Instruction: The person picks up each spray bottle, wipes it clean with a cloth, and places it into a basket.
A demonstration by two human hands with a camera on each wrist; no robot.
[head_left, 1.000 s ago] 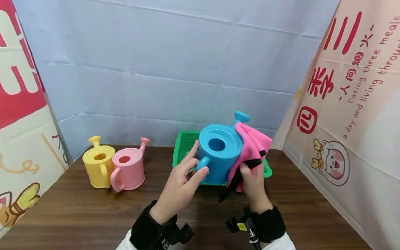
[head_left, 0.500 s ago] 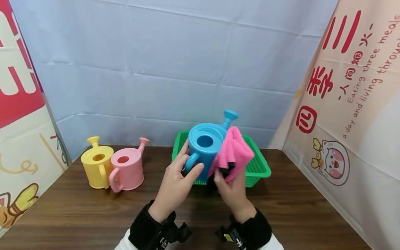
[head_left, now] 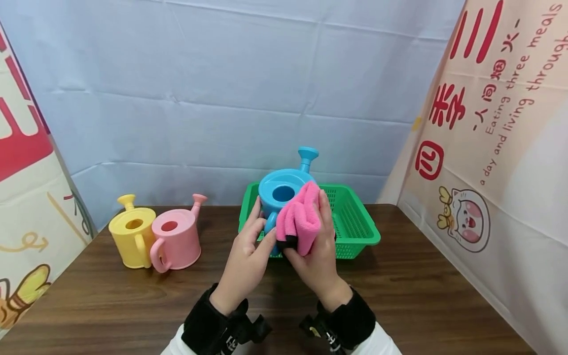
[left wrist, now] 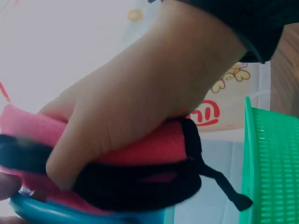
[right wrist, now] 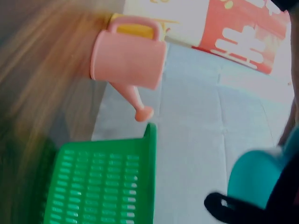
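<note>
A blue toy watering can [head_left: 268, 196] is held up in front of the basket, its sprinkler head pointing up and away. My left hand [head_left: 246, 259] grips it at the handle side, thumb and fingers around the handle. A pink cloth with black edging [head_left: 301, 217] lies bunched against the can's right side, gripped by my right hand [head_left: 318, 259]. The left wrist view shows the right hand [left wrist: 126, 98] from the side, its thumb over the cloth's black trim, with the can's blue edge [left wrist: 51, 211] below. The can's lower body is mostly hidden by the hands and cloth.
A green perforated basket [head_left: 355, 222] stands behind the can on the brown wooden table [head_left: 417, 291]. To the left, a yellow watering can [head_left: 128, 241] and a pink watering can [head_left: 184, 246] stand side by side. Light blue sheeting [head_left: 222, 98] hangs behind, printed sheets at both sides.
The blue can has moved left and turned slightly, its spout swinging left. My right hand has carried the cloth left across the can's front. More of the basket shows at the right.
</note>
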